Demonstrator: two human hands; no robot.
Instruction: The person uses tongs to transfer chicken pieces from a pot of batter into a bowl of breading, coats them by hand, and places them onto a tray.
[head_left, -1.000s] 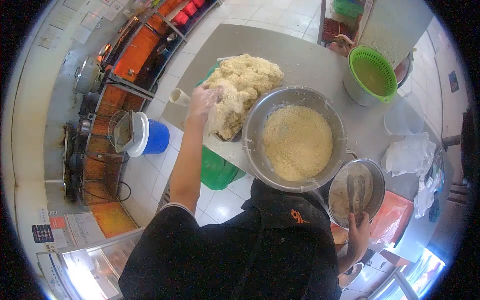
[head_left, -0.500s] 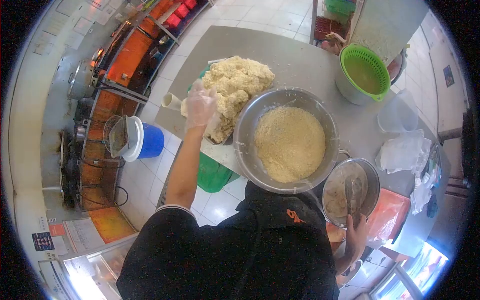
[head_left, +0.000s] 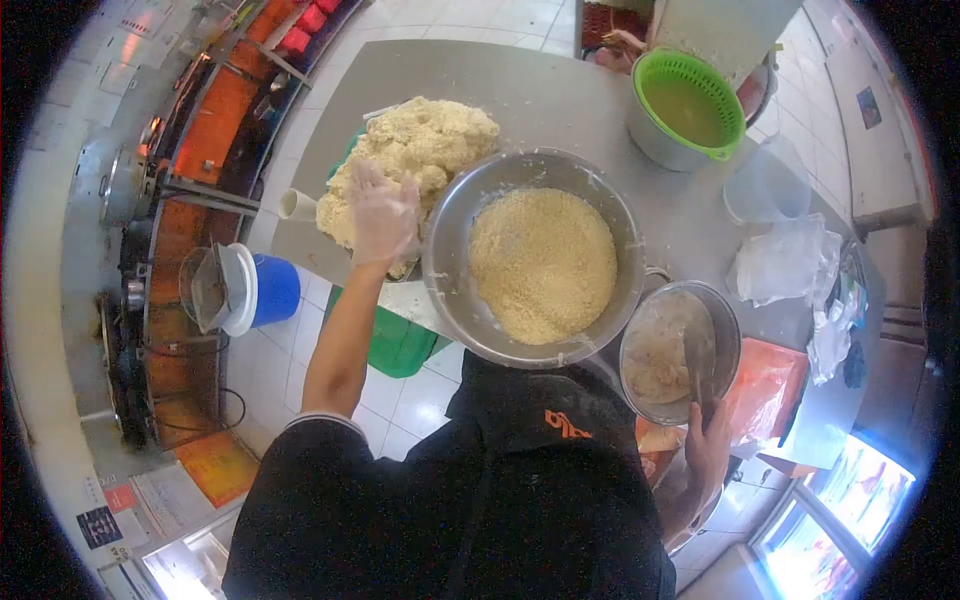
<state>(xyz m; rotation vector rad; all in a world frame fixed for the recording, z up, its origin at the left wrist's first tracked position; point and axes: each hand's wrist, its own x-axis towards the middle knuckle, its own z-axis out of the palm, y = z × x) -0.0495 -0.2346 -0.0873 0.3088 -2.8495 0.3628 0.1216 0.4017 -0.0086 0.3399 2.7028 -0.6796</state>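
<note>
Hands are flanking the big steel bowl [head_left: 450,285]: I am resting my gloved left hand [head_left: 383,215] open on the crumbly heap [head_left: 425,140] just left of it, and my right hand [head_left: 708,445] is gripping the utensil [head_left: 697,365] in the small bowl [head_left: 724,330] right of it.

Far end of your desk [head_left: 560,90]: green colander [head_left: 688,100] seated on a metal pot [head_left: 650,145]; clear plastic jug [head_left: 765,185] just beside it; crumpled plastic bags [head_left: 780,262] nearer you. Desk's left edge: white cup [head_left: 297,204]. Floor to your left: blue bucket [head_left: 272,290], green bin [head_left: 395,345]. To your right: orange bag [head_left: 765,390].
</note>
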